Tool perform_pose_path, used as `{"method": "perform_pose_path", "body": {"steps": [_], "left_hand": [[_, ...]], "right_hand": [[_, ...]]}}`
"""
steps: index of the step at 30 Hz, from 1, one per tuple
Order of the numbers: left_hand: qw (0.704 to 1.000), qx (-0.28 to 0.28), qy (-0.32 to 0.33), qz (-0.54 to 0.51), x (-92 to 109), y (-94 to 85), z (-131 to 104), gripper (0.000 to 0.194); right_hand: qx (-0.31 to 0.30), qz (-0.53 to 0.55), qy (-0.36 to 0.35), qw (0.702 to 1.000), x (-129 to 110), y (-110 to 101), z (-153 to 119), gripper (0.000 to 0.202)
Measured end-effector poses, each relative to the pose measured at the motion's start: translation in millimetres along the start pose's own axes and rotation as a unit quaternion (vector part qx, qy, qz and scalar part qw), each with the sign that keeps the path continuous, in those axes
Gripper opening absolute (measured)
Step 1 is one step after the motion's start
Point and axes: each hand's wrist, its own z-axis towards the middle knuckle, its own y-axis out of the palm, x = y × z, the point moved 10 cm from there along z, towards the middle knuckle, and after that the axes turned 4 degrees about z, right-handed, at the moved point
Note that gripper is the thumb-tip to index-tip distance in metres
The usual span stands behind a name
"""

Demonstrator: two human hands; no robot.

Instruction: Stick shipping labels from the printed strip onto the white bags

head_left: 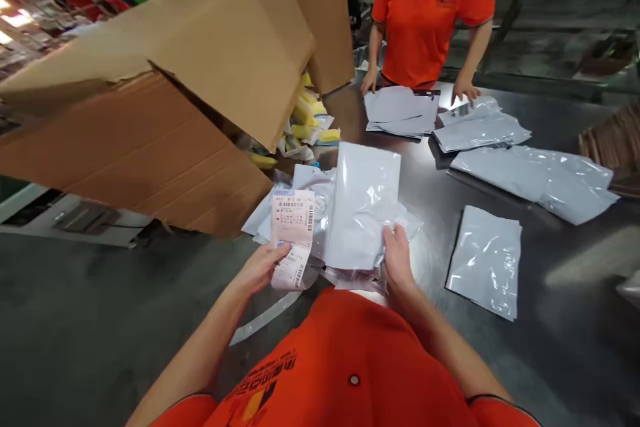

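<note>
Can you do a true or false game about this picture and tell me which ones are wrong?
1. The left hand holds printed labels. True.
2. The right hand holds scissors. False: that hand holds a white packet.
3. Yellow things show at the opening of the cardboard box. True.
4. The co-worker is dressed in green. False: the shirt is orange.

White glare streaks the plastic bags (485, 260), and the metal table (431, 247) carries soft pale reflections. Lights (17, 17) at the upper left are washed out amid a blurred background. The floor (100, 320) lies dim. Fine print on the labels (294, 230) is too soft to read, and wide-lens distortion stretches the cardboard box (200, 33) toward the left edge.
</note>
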Motion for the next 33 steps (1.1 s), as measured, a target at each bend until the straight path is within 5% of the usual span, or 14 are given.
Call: {"method": "perform_pose_path", "body": {"steps": [3, 6, 8, 10, 12, 14, 18, 24, 29, 33], "left_hand": [[1.000, -0.008, -0.008, 0.006, -18.7, -2.1, -17.5, 0.054], [0.998, -0.039, -0.022, 0.048, -38.6, 11.6, -25.8, 0.046], [0.992, -0.078, -0.015, 0.100, -45.8, 27.1, -27.3, 0.040], [0.983, -0.104, 0.003, 0.149, -46.1, 38.3, -28.1, 0.037], [0.974, -0.129, 0.031, 0.182, -39.3, 44.4, -31.3, 0.035], [0.969, -0.139, 0.073, 0.191, -24.3, 43.6, -37.6, 0.039], [0.981, -0.073, 0.114, 0.137, 8.7, 27.7, -47.1, 0.085], [0.986, 0.038, 0.132, 0.092, 30.0, 33.3, -35.3, 0.025], [0.976, 0.048, 0.144, 0.159, 8.1, 36.1, -18.6, 0.031], [0.989, -0.037, 0.044, 0.138, -48.3, 27.4, -11.7, 0.032]], "right_hand": [[-0.074, -0.134, 0.047, 0.987, 38.3, 24.8, -14.2, 0.049], [-0.105, -0.211, -0.077, 0.969, 0.9, 28.1, -21.4, 0.078], [-0.198, -0.209, -0.147, 0.946, -34.7, 49.8, -27.8, 0.087], [-0.320, -0.197, -0.135, 0.917, -53.2, 80.2, -36.4, 0.078], [-0.373, -0.214, -0.095, 0.898, -58.1, 101.1, -40.5, 0.042], [-0.365, -0.221, -0.064, 0.902, -56.5, 110.8, -40.1, 0.025], [-0.349, -0.208, -0.028, 0.913, -40.3, 120.0, -50.3, 0.036], [-0.400, -0.243, -0.056, 0.882, -32.1, 133.2, -78.8, 0.030], [-0.375, -0.345, -0.179, 0.842, -52.8, 128.6, -65.2, 0.024], [-0.253, -0.406, -0.274, 0.834, -76.8, 113.2, 5.0, 0.027]]}}
